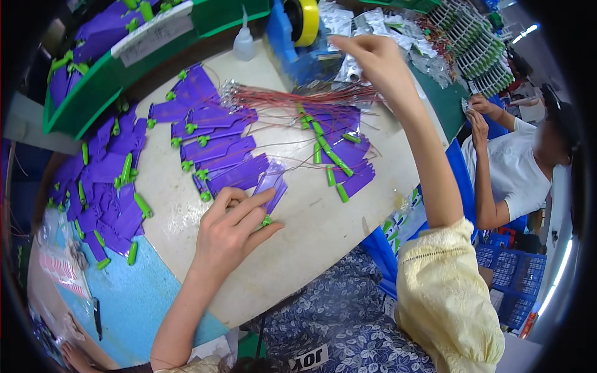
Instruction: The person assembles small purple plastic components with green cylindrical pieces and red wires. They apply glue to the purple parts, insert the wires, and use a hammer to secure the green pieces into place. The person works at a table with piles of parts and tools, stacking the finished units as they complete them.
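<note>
My left hand (231, 227) rests low over the table with its fingers closed on a flat purple plastic piece (271, 181), which has a green end by my thumb. Thin wires run from near this piece toward a bundle of red wires (298, 98). My right hand (373, 57) is raised at the far side, beside a blue tape dispenser (292, 62) with a yellow-cored roll (306, 22). Its fingers are drawn together; anything between them is too small to make out. Several similar purple pieces (227, 152) lie in an overlapping row left of centre, and more purple pieces (357, 180) lie to the right.
A heap of purple-and-green pieces (109, 199) covers the left side. Behind it stands a green bin (81, 115). A white squeeze bottle (244, 43) stands at the back. Silvery bags (373, 22) lie at the far right. Another person (516, 161) works at the right.
</note>
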`<state>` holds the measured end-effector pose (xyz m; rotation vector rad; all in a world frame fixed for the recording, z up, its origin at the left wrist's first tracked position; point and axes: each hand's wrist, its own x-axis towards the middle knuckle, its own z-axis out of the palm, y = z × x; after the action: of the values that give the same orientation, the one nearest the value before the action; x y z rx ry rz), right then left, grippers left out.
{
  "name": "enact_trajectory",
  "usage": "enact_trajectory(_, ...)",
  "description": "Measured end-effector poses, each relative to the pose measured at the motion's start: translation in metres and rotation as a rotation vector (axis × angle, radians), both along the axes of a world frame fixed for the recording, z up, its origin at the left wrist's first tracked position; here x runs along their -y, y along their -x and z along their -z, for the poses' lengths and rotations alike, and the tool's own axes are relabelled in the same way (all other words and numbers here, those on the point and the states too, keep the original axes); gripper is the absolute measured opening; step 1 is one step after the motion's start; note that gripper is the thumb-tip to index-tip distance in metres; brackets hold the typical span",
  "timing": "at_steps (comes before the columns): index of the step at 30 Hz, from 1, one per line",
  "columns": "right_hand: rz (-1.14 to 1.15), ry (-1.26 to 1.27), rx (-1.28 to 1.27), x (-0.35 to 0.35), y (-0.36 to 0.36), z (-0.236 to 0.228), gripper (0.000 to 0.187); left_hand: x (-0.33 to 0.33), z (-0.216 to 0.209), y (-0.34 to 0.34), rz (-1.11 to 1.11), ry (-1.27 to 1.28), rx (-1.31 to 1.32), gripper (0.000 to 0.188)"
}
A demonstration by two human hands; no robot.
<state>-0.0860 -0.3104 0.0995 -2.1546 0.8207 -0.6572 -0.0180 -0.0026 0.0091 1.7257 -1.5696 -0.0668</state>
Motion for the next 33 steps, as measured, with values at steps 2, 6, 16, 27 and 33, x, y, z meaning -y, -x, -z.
enact_trajectory(2, -0.028, -0.449, 0.084, 0.007, -0.01, 0.004, 0.022, 0.002, 0.0, 0.001, 0.011, 0.007, -0.005, 0.033)
enact_trajectory(6, 0.018, -0.564, 0.035, -0.006, 0.01, 0.001, 0.026, 0.003, -0.002, 0.003, -0.011, -0.002, -0.043, 0.036)
enact_trajectory(16, -0.46, -0.741, -0.184, -0.114, 0.073, 0.023, 0.017, -0.001, -0.002, 0.001, -0.065, -0.051, -0.189, 0.074)
enact_trajectory(27, -0.529, -0.273, -0.19, -0.146, 0.067, 0.065, 0.022, -0.012, 0.016, 0.027, -0.231, 0.109, 0.049, 0.043)
enact_trajectory(33, -0.168, 0.104, 0.097, -0.124, 0.051, 0.044, 0.013, -0.005, -0.013, 0.037, -0.256, -0.255, -0.066, 0.043)
